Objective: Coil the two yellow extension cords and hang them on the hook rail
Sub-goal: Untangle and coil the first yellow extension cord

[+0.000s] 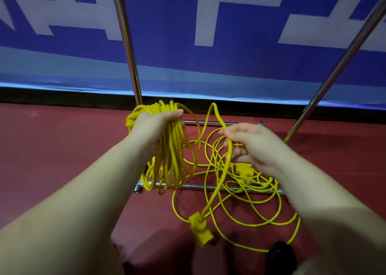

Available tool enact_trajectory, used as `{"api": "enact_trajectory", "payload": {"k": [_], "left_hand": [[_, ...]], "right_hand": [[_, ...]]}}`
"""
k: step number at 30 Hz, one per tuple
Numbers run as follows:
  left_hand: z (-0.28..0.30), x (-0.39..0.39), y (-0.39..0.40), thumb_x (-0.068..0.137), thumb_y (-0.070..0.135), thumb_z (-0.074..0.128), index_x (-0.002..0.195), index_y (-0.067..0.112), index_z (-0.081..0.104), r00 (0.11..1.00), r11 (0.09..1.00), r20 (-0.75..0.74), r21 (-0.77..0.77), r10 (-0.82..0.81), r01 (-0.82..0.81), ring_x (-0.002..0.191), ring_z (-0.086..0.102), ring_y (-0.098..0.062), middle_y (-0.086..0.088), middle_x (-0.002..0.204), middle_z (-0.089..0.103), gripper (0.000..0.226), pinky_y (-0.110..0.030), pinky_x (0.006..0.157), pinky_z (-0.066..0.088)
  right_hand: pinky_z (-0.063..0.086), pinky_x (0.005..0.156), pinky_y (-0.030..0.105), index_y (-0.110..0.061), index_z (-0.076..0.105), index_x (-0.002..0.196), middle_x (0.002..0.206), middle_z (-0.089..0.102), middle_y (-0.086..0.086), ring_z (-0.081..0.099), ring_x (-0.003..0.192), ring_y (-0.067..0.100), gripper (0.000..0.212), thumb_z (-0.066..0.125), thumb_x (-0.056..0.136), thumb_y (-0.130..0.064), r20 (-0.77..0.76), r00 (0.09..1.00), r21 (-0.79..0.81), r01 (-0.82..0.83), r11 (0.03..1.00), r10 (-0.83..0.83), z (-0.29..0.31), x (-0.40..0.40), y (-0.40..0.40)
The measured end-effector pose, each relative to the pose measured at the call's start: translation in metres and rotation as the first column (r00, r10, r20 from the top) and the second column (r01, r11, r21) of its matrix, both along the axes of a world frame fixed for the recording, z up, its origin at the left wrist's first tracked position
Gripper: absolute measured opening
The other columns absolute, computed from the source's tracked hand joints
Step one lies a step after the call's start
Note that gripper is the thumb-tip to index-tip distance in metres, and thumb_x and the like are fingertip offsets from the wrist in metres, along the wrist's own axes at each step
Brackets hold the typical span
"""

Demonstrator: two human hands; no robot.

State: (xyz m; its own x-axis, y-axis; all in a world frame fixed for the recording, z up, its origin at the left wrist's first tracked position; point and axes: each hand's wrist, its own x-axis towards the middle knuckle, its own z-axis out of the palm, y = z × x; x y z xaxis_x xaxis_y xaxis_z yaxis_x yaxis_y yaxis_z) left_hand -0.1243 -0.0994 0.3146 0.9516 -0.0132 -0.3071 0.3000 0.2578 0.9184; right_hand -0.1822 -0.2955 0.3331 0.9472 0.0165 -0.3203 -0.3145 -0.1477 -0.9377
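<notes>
My left hand (153, 126) grips a thick bundle of yellow cord loops (170, 153) that hang down from it. My right hand (253, 147) pinches the same cord's free length (227, 161) between thumb and fingers. That length drops to a yellow socket end (200, 229) dangling near the floor. A second yellow cord (250, 203) lies loose and tangled on the red floor below my right hand, with its yellow plug block (243, 169) in the pile. No hooks of the rail are in view.
Two chrome uprights (127, 44) (342, 59) of a metal rack rise in front of a blue and white banner. The rack's low chrome base bars (208, 187) lie under the cords. A dark shoe (281, 256) shows at the bottom.
</notes>
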Motion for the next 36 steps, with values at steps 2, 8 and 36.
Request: {"api": "enact_trajectory", "payload": {"k": [2,8,36], "left_hand": [[0.001,-0.002,-0.002,0.077,0.008,0.073,0.074,0.000,0.067,0.998,0.998,0.021,-0.014,-0.055,0.055,0.054,0.066,-0.023,-0.013,0.063,0.068,0.011,-0.036,0.058,0.055],[0.002,-0.009,-0.011,0.063,0.017,0.080,0.091,-0.003,0.064,0.967,0.972,0.105,0.063,-0.231,0.225,0.068,0.066,-0.030,-0.022,0.081,0.064,0.038,-0.049,0.072,0.057],[-0.004,-0.022,-0.038,0.076,0.005,0.072,0.078,0.000,0.067,0.975,0.971,-0.003,-0.094,-0.222,0.221,0.061,0.065,-0.028,-0.015,0.067,0.067,0.007,-0.049,0.074,0.056]], "right_hand": [[0.049,0.047,0.020,-0.014,0.064,0.087,0.066,0.059,-0.001,0.054,0.040,0.009,0.014,0.052,0.093,-0.014,-0.059,0.994,0.138,0.099,0.985,-0.091,0.004,0.002,-0.001],[0.048,0.041,0.016,-0.011,0.064,0.084,0.050,0.058,-0.007,0.053,0.036,0.002,0.016,0.055,0.092,-0.021,-0.214,0.951,0.337,0.285,0.897,-0.222,0.008,0.011,-0.005],[0.049,0.066,0.019,-0.019,0.064,0.085,0.078,0.069,-0.005,0.063,0.067,0.002,0.030,0.058,0.085,-0.048,-0.002,0.984,-0.336,-0.167,0.927,0.176,-0.003,0.004,0.005]]}}
